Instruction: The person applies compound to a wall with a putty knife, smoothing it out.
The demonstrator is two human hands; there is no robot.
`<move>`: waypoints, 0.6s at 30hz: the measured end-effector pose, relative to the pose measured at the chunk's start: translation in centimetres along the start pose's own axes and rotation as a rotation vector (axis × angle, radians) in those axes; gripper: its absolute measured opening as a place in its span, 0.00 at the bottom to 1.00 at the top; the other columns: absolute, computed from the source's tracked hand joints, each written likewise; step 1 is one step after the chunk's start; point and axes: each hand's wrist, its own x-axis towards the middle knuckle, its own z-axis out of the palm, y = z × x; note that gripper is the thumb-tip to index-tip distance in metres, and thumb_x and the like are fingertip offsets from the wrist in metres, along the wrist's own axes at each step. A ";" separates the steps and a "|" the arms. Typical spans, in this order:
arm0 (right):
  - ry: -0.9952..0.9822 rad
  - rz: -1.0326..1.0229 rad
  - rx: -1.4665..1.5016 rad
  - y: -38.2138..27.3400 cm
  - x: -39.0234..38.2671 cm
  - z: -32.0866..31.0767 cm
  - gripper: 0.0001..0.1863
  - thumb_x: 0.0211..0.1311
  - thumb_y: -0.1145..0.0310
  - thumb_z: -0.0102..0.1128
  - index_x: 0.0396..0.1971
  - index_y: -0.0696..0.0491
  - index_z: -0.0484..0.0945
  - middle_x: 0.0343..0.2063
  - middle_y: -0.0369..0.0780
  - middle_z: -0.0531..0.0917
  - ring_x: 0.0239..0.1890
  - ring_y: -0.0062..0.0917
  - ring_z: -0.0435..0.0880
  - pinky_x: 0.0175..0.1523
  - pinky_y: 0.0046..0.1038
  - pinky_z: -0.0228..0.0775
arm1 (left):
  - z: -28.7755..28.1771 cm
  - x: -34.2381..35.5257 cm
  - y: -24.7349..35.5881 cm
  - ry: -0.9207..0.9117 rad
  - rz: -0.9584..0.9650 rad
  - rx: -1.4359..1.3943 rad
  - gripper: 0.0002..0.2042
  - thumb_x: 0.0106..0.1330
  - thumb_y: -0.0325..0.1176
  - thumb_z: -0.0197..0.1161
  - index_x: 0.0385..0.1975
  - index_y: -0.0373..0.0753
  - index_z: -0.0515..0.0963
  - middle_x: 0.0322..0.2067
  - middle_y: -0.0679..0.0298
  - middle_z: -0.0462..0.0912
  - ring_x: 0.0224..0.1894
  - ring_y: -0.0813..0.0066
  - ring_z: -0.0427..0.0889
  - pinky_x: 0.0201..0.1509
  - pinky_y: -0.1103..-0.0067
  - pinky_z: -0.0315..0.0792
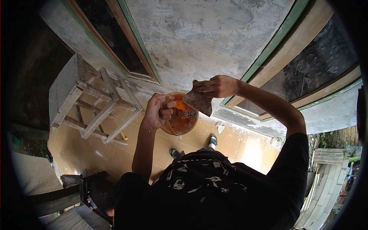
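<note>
My left hand (159,111) grips the rim of a round, translucent orange bowl (182,120) held in front of my chest. My right hand (216,86) holds a flat, wide scraper blade (199,101) smeared with grey-brown paste. The blade's lower edge overlaps the bowl's upper right rim. Dried smears coat the inside of the bowl. Both forearms reach up from my black, white-patterned shirt (207,184), which fills the lower middle of the view.
A rough grey plastered wall (207,34) with green-and-brown framed windows (115,38) stands ahead. A weathered wooden trestle (96,103) stands at left on the tan tiled floor (126,153), a small yellow object (123,136) beside it. My shoes (212,141) show below the bowl. Stacked planks (326,184) lie at right.
</note>
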 end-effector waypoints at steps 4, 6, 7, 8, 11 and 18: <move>-0.010 0.014 -0.012 0.6 -1.4 -0.6 0.16 0.50 0.75 0.57 0.42 0.52 0.79 0.51 0.34 0.77 0.59 0.25 0.72 0.33 0.20 0.77 | 0.0 0.2 0.2 -0.032 0.008 -0.020 0.11 0.64 0.44 0.45 0.34 0.43 0.64 0.19 0.75 0.50 0.13 0.87 0.44 0.13 0.89 0.42; -0.011 0.012 -0.011 0.6 -2.5 -1.0 0.17 0.49 0.75 0.58 0.42 0.51 0.80 0.50 0.35 0.78 0.58 0.25 0.73 0.33 0.20 0.78 | 0.0 0.3 0.2 -0.029 0.013 -0.010 0.11 0.64 0.44 0.45 0.34 0.43 0.64 0.19 0.74 0.50 0.13 0.87 0.44 0.13 0.89 0.42; -0.022 0.053 0.007 0.5 -3.0 -1.2 0.17 0.48 0.75 0.58 0.42 0.51 0.80 0.49 0.35 0.78 0.57 0.25 0.74 0.34 0.21 0.78 | -0.3 0.5 0.1 -0.030 0.015 -0.008 0.11 0.64 0.44 0.45 0.34 0.44 0.64 0.19 0.74 0.50 0.13 0.87 0.44 0.14 0.89 0.42; -0.034 0.095 0.025 0.5 -3.5 -1.4 0.17 0.48 0.75 0.59 0.41 0.52 0.80 0.48 0.35 0.79 0.57 0.25 0.74 0.34 0.22 0.79 | -0.5 0.6 0.1 -0.031 0.018 -0.006 0.11 0.64 0.44 0.45 0.34 0.44 0.64 0.19 0.74 0.50 0.13 0.87 0.44 0.14 0.89 0.42; 0.026 0.200 -0.022 0.0 -4.0 -2.9 0.13 0.48 0.76 0.60 0.37 0.51 0.81 0.46 0.35 0.80 0.53 0.25 0.77 0.35 0.24 0.79 | -0.9 0.4 -0.3 0.006 0.041 0.004 0.10 0.64 0.44 0.45 0.32 0.44 0.64 0.19 0.74 0.50 0.13 0.87 0.44 0.14 0.88 0.42; 0.187 1.224 0.885 -6.3 -4.0 -0.4 0.10 0.54 0.79 0.61 0.38 0.59 0.79 0.33 0.40 0.83 0.28 0.23 0.83 0.27 0.23 0.77 | -1.2 0.2 -1.2 0.056 0.124 -0.010 0.09 0.64 0.43 0.45 0.31 0.45 0.63 0.19 0.74 0.51 0.13 0.87 0.45 0.15 0.87 0.44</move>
